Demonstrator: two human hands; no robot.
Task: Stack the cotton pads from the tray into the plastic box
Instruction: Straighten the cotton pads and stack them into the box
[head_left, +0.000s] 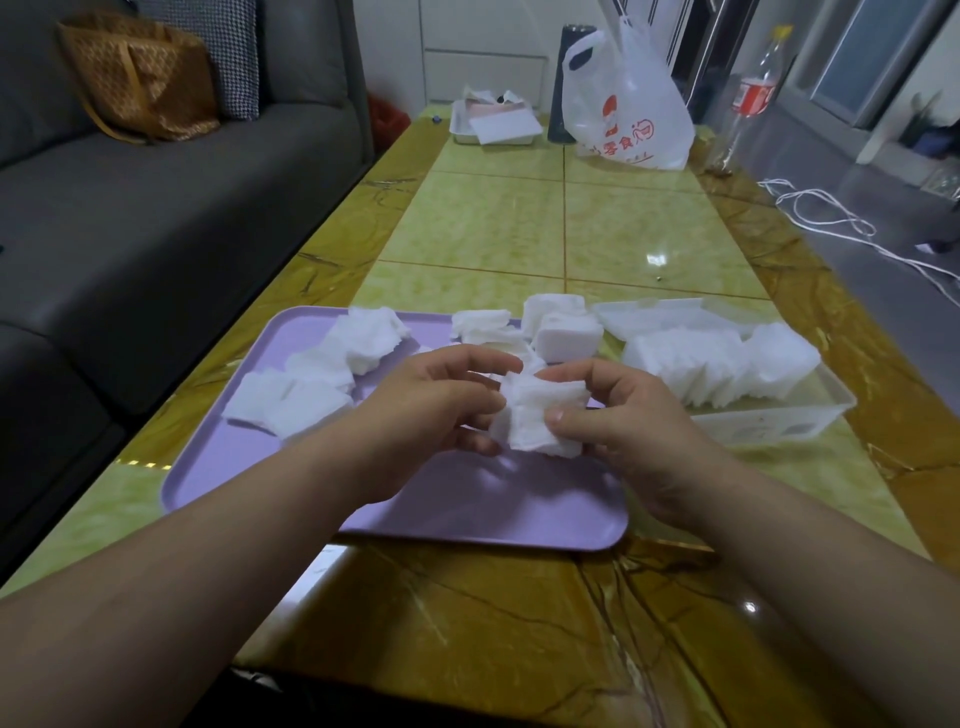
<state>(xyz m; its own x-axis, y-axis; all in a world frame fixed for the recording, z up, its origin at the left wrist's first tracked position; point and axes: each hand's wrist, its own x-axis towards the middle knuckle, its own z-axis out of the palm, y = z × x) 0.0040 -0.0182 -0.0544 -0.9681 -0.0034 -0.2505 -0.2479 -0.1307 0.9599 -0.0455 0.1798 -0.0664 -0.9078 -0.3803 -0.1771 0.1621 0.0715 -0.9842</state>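
Observation:
A lilac tray lies on the table in front of me. White square cotton pads lie on it in loose heaps: one at the left, one at the back left, more at the back right. Both hands hold a small stack of cotton pads above the tray's middle. My left hand grips its left side, my right hand pinches its right side. To the right stands a clear plastic box with a row of pads inside.
The box's clear lid lies behind it. At the table's far end are a white plastic bag, a white tray with papers and a clear bottle. A grey sofa runs along the left; white cables lie on the floor right.

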